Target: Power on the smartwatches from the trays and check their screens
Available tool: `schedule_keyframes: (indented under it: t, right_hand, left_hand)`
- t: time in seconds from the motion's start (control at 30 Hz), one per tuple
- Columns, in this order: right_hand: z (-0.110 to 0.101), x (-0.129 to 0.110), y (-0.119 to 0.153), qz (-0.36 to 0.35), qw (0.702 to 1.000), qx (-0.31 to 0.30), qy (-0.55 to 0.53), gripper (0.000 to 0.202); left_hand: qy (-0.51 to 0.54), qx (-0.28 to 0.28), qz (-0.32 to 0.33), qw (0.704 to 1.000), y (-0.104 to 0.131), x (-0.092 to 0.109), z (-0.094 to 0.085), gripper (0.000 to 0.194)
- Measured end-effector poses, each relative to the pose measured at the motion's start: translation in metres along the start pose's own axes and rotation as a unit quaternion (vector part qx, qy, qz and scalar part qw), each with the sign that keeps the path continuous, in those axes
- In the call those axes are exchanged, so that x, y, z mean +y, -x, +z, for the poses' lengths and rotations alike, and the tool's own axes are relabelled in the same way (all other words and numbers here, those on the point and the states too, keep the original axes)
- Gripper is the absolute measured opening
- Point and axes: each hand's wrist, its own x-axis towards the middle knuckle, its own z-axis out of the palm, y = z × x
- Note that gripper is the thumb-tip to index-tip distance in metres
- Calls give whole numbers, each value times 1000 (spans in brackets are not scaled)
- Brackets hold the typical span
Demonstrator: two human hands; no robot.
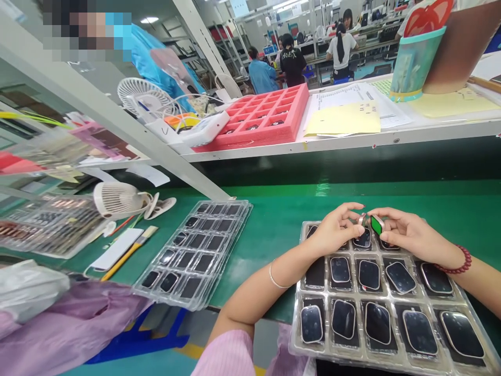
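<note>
Head view: over the far row of a clear plastic tray with square compartments (296, 313), the left hand (341, 225) curls its thumb and forefinger round a small pale-rimmed piece (362, 218), though I cannot tell whether they grip it. Just right of it, the right hand (405, 230) pinches a small rounded-square watch with a lit green screen (377, 224) between thumb and fingers. Holding that watch by its rim, off the glass, would serve best, with both hands low and the lit face turned towards the person. The dark-faced watches below lie loose and some sit askew, so wrists should stay lifted; the dark red bead bracelet (465, 261) hangs near the right-hand compartments and could brush them. The tray's near end seems to reach past the edge of the green desk (274, 224), so leaning on it may tip it.

Around, from the left: a crumpled purple cloth (70, 318), a small white fan (113, 200), a flat white box (119, 249) and beside it a yellow-handled brush (126, 258). Next comes a stack of clear trays with dark inserts (172, 298), near the foot of a slanting white metal post (195, 180). Above, a white shelf (344, 142) bears a pink foam tray (254, 138), yellow paper (344, 119) and a teal cup (415, 62), all clear of the hands. The left forearm hides part of the tray's far left corner.
</note>
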Motion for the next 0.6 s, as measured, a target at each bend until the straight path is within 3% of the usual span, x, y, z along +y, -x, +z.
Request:
schedule_keyframes:
  t: [0.23, 0.43, 0.6]
  right_hand:
    - [-2, -6, -3, 13, 996, 59, -59, 55]
    - [-2, -8, 1, -5, 1000, 26, 1, 37]
    - [2, -13, 0, -18, 999, 36, 13, 42]
  left_hand:
    - [25, 24, -3, 999, -3, 2, 3, 42]
    - [-34, 58, 15, 998, -1, 4, 5, 33]
    - [-35, 50, 19, 998, -4, 5, 8, 41]
